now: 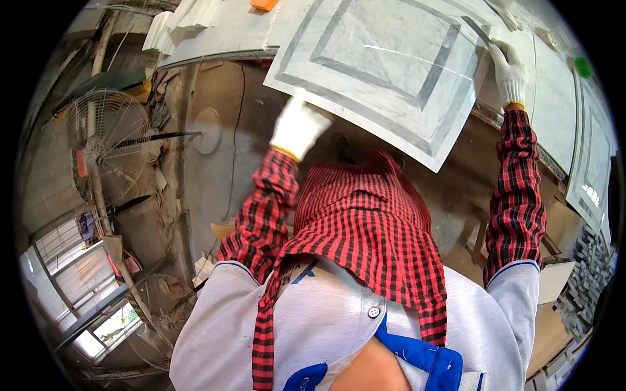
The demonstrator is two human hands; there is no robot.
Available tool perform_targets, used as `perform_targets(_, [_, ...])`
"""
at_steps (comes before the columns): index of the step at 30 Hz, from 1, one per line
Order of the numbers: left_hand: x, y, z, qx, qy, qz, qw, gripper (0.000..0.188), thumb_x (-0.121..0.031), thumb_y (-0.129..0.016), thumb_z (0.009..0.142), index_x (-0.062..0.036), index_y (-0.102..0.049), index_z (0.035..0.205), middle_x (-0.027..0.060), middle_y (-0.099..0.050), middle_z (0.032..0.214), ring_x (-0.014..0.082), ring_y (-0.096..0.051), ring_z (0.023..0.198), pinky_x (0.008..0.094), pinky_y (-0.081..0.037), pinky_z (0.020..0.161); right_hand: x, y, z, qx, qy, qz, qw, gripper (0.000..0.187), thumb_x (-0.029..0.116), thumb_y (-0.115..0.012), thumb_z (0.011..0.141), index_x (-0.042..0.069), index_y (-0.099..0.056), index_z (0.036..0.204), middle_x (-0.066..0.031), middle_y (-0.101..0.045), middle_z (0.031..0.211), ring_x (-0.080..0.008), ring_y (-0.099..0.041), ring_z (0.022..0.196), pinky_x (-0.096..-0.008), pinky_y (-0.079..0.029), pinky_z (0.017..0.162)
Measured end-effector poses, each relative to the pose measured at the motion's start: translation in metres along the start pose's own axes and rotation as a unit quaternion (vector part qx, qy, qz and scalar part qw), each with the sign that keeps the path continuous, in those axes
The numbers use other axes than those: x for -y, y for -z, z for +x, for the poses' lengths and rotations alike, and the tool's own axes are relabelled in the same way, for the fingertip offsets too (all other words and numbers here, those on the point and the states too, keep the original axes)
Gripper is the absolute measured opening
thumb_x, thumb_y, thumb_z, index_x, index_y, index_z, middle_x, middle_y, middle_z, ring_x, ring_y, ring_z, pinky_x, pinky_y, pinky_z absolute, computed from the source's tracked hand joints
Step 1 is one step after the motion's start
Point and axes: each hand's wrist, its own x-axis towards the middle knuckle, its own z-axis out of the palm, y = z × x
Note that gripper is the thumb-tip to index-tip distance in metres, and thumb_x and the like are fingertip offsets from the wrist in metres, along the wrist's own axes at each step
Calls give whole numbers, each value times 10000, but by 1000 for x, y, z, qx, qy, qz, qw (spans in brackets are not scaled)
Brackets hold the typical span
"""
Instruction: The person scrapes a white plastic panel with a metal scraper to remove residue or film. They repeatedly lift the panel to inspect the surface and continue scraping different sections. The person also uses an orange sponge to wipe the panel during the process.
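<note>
A white-and-grey marble panel with a grey rectangular inlaid border lies on the worktable, its near corner sticking out over the edge. My right hand, in a white knit glove, is closed at the panel's far right side. It grips a flat, narrow grey strip, perhaps a scraper blade, whose far end points up and left over the panel. My left hand, also gloved, hovers by the panel's near left edge. Glare and motion smear its fingers, and nothing shows in it.
An orange object sits at the table's far edge. White moulded pieces lie at the far left. A caged fan stands on the left. Another bordered panel and stacked grey strips are on the right.
</note>
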Motion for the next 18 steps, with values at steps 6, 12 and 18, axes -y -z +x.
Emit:
perform_targets(6, [-45, -33, -10, -120, -265, 367, 884, 493, -384, -586, 1017, -55, -551, 1383, 118, -587, 1386, 285, -530, 1292, 477, -388, 1119, 5, -1, 1, 16, -31, -91, 995, 373, 432, -606, 942, 153, -724, 1161, -106, -740, 1078, -284, -684, 1031, -364, -503, 907])
perform_targets(12, [-52, -22, 12, -74, -304, 415, 855, 420, -236, -602, 1006, -43, -552, 1375, 113, -620, 1328, 285, -590, 1210, 476, -485, 1015, 3, -2, 4, 27, -20, -91, 995, 369, 447, -606, 943, 172, -726, 1157, -96, -745, 1068, -283, -690, 1018, -370, -505, 896])
perform_targets(18, [-16, -6, 5, -67, -318, 305, 895, 345, -208, -596, 1009, -25, -581, 1301, 112, -624, 1317, 295, -591, 1212, 464, -483, 1062, -12, -6, 24, 6, -16, -103, 995, 368, 466, -622, 940, 185, -731, 1151, -87, -752, 1059, -272, -698, 1007, -373, -512, 878])
